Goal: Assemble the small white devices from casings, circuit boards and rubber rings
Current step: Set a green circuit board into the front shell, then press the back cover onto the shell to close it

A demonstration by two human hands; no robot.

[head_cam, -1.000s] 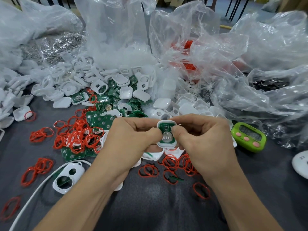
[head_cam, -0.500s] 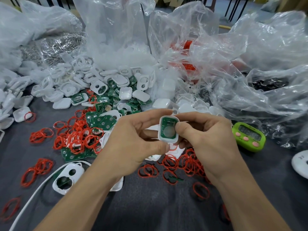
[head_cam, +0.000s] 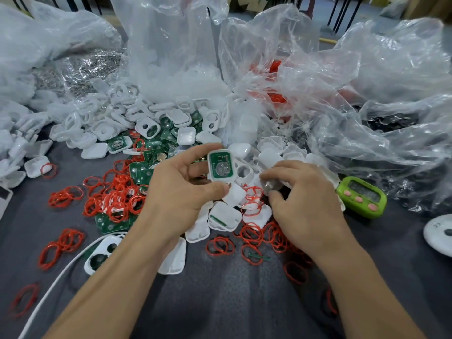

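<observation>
My left hand point(head_cam: 178, 189) holds up a white casing half point(head_cam: 221, 166) with a green circuit board and a round silver cell seated in it, gripped between thumb and fingers. Just to its right, my right hand point(head_cam: 305, 204) is down on the loose parts, its thumb and fingertips pinching a pale blurred casing piece point(head_cam: 269, 185). White casings point(head_cam: 220, 216) lie under and between both hands. Red rubber rings point(head_cam: 254, 234) are scattered in front of them. More green circuit boards point(head_cam: 144, 167) lie to the left.
A big heap of white casings point(head_cam: 137, 118) spills from clear plastic bags point(head_cam: 342, 94) at the back. A green timer point(head_cam: 362, 196) sits at the right, with a white round disc point(head_cam: 440, 233) at the edge. A white cable point(head_cam: 49, 285) runs across the near left.
My right hand has let go of the casing with the board and dropped to the parts on the table. My left hand now holds that casing alone, slightly higher.
</observation>
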